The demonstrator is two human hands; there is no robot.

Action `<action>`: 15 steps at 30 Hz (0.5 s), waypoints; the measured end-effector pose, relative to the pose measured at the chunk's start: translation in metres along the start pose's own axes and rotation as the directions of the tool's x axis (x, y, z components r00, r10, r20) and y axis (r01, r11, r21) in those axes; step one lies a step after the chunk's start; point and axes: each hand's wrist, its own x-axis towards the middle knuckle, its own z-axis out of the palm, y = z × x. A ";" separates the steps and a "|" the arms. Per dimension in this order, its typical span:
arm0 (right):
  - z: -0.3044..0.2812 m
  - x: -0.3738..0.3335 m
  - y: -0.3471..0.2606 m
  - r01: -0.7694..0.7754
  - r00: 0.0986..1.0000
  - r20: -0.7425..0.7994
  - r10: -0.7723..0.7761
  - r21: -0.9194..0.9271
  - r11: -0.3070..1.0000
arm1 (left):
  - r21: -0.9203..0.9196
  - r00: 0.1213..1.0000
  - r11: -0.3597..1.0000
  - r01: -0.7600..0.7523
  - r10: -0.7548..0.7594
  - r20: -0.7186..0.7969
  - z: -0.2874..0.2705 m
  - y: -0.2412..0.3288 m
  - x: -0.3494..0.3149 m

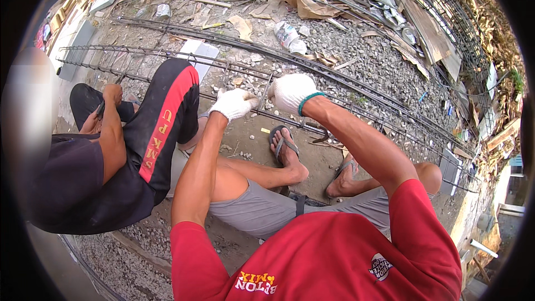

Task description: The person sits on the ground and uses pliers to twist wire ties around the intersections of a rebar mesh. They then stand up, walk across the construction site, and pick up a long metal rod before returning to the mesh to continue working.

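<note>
My left hand (235, 103), in a white knit glove, reaches to a long rebar cage (223, 66) in front of me. Its fingers are pinched together beside a crosswise steel stirrup (264, 90); what they hold is too small to make out. My right hand (293, 93), gloved in white with a green cuff, is closed on the other side of that stirrup. Its fingertips are partly hidden, so what is in them does not show. The cage's thin bars, joined by several stirrups, run from the left to the lower right, just beyond my sandalled feet.
A co-worker in dark clothes sits close on my left, a hand (112, 93) at the cage's left part. White-grey blocks (449, 171) stand under the cage. Beyond lie long loose bars (223, 39), gravel, a crumpled plastic bag (288, 37), torn paper and boards (426, 36).
</note>
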 end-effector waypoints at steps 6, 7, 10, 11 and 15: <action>0.003 0.017 0.001 -0.059 0.978 0.204 0.049 0.044 0.997 | 0.033 0.973 0.987 0.156 -0.148 -0.177 -0.014 0.027 0.004; 0.002 0.022 0.001 -0.059 0.968 0.246 0.049 0.035 0.998 | 0.013 0.984 0.991 0.133 -0.131 -0.117 -0.012 0.020 0.004; 0.005 0.030 0.002 -0.045 0.957 0.290 0.015 0.096 0.994 | -0.141 0.996 0.990 0.022 -0.034 -0.081 0.012 -0.003 0.001; 0.008 0.030 0.007 -0.046 0.954 0.299 0.007 0.125 0.991 | -0.201 0.997 0.979 0.045 -0.057 -0.057 0.014 -0.001 0.000; 0.013 0.039 0.006 -0.053 0.942 0.335 0.031 0.057 0.997 | -0.505 0.985 0.846 0.171 -0.163 0.060 0.026 -0.009 -0.002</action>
